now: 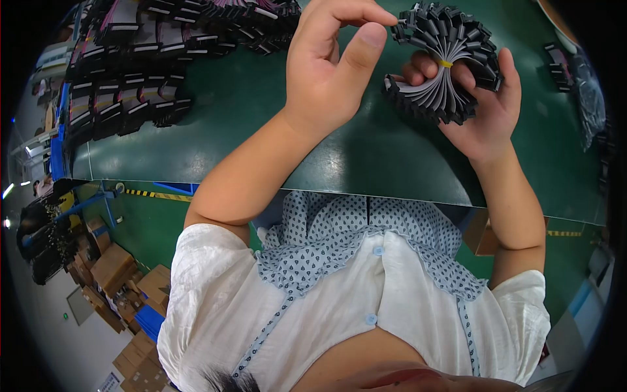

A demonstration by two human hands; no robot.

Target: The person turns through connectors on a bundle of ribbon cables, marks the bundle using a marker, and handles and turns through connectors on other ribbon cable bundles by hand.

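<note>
In the head view, my right hand (486, 124) holds a bundle of grey ribbon cables (450, 46) with black connectors. A yellow tie cinches the bundle at its middle, and both ends fan out round. Fingers curl about the narrow waist from behind, while the thumb stands out to the right. My left hand (333, 72) is just left of the bundle, thumb and index finger apart. Its index fingertip reaches a black connector at the bundle's upper left edge; whether it presses on it I cannot tell. The other left fingers are bent and partly hidden.
More cable bundles with black connectors (124, 101) lie in rows at the table's left. The green table (248, 124) has its front edge near my waist. At right are a few connectors (558, 68) and a clear plastic bag (588, 98). Cardboard boxes (114, 268) stand on the floor at left.
</note>
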